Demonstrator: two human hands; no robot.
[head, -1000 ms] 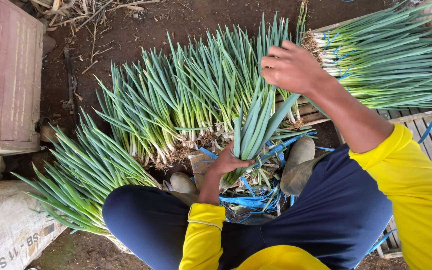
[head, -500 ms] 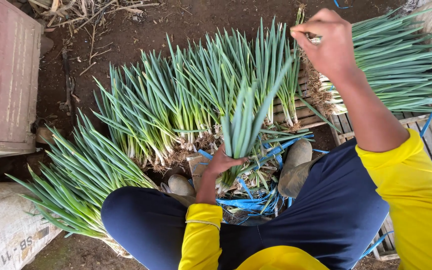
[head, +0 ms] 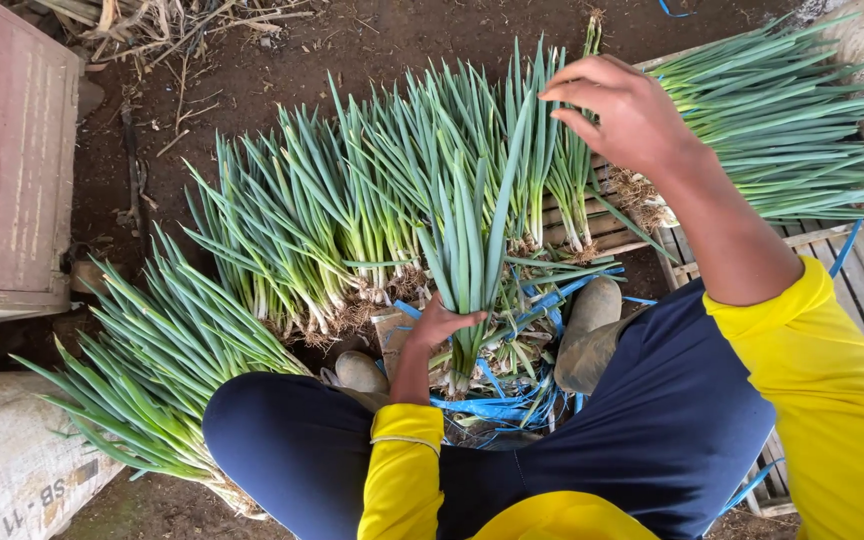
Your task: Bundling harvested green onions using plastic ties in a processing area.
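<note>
Head cam: left hand (head: 439, 327) grips scallion bunch (head: 467, 240); right hand (head: 624, 112) above it.

1. Green onion bunch (head: 467, 240) in the left hand (head: 437, 325): bright green leaves, pale whitish bases.
2. Strapping (head: 497, 405) just below that hand: vivid blue.
3. Sleeves (head: 842, 400) behind both hands: plain yellow.
4. Trousers (head: 652, 420): solid navy.
5. Soil (head: 252, 90) beyond the hands: dark brown.

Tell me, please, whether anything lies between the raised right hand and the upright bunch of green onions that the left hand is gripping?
Nothing visible does. The right hand is up at the leaf tips of the bunch of green onions that the left hand grips low on the stalks. Only the bunch's own leaves lie between them; the other green onion bundles lie behind and beside.
</note>
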